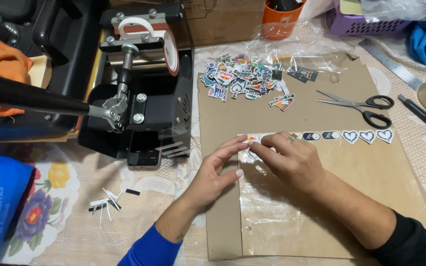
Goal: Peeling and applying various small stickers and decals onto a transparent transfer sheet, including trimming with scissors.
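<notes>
Stickers in a row (343, 136) lie along the top edge of a clear plastic sheet (292, 207) on brown cardboard (223, 216); at the row's left end, the left hand (213, 172) and right hand (287, 157) pinch one small red-and-white sticker (252, 139) between fingertips, both grasping it; a loose pile of stickers (242, 79) sits further up the cardboard, scissors (361, 106) to its right, a black mug press (144, 83) to the left
</notes>
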